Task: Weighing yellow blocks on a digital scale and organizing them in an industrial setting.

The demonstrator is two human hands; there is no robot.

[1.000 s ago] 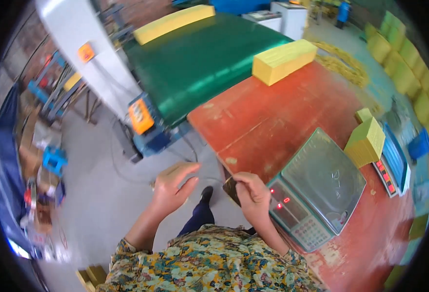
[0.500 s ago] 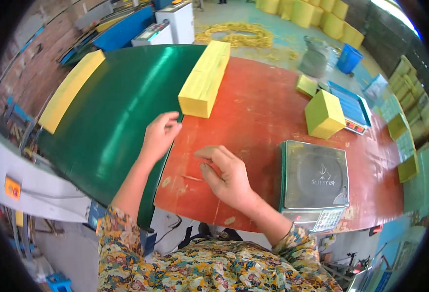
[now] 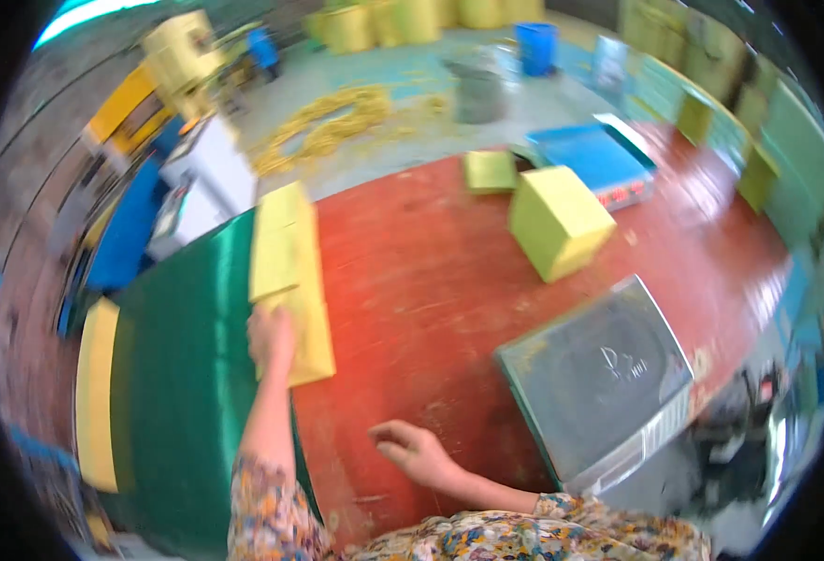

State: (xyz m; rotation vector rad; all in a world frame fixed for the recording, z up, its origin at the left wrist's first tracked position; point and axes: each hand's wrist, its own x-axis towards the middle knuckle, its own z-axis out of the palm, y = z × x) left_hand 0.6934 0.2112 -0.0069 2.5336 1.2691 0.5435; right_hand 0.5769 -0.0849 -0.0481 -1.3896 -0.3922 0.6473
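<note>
Touching the long yellow stack (image 3: pixel 286 234) directly under it, the left hand (image 3: pixel 271 337) is too blurred to tell whether it grips; the right hand (image 3: pixel 417 454), empty, fingers parted, hovers over the red bench (image 3: pixel 403 252). The stack seems heavy and liable to slip apart, best held low from both sides.

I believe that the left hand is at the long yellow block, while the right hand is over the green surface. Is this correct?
Not quite: the head view shows the right hand over the red tabletop, not over the green surface. The left hand is indeed at the long yellow block.
</note>
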